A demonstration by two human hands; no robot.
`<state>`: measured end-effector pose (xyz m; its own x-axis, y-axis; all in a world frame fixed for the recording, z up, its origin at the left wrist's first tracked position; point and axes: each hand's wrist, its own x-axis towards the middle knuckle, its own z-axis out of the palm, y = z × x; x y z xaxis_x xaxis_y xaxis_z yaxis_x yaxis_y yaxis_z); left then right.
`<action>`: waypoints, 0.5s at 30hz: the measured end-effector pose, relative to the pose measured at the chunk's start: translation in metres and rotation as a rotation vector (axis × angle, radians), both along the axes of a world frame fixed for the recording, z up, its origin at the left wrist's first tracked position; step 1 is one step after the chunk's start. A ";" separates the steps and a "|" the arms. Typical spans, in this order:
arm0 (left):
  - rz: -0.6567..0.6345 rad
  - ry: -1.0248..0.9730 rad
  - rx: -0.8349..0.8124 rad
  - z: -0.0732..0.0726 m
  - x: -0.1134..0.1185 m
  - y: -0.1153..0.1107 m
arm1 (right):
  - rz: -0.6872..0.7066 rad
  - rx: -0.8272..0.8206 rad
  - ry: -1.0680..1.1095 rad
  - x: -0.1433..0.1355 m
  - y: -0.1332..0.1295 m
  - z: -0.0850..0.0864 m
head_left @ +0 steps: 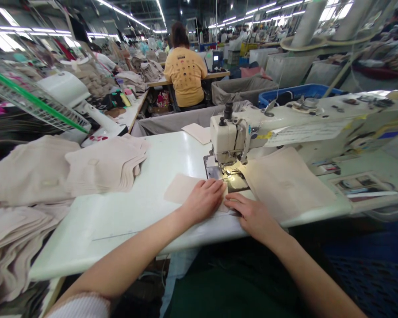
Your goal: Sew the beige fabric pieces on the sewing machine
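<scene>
A small beige fabric piece [180,188] lies on the sewing table just in front of the sewing machine's needle area. My left hand [206,196] rests over its right part, fingers close together and bent down onto the cloth; the thumb is hidden. At the cloth's right edge, my right hand [252,215] holds the fabric with its fingertips. Both hands are just below the lit metal needle plate [237,182] of the sewing machine [226,140]. A larger beige fabric panel [288,183] with a small square patch lies under the machine arm, right of my hands.
Stacked beige panels [102,165] sit on the table's left side, with more draped fabric [16,247] below. Another flat beige piece [197,132] lies behind the machine head. A white fan [66,88] stands back left. Ahead, a person in a yellow shirt [185,75] sits near grey bins.
</scene>
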<state>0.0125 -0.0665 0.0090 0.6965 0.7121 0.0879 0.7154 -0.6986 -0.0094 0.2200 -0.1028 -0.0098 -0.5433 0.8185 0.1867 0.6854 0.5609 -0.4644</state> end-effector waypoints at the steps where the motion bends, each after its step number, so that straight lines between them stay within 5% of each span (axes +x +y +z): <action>1: 0.009 0.003 0.005 -0.002 0.002 0.000 | -0.006 0.002 -0.005 0.000 0.000 -0.001; 15: 0.161 0.034 0.078 0.001 0.015 0.029 | -0.093 0.032 0.037 -0.003 0.039 0.001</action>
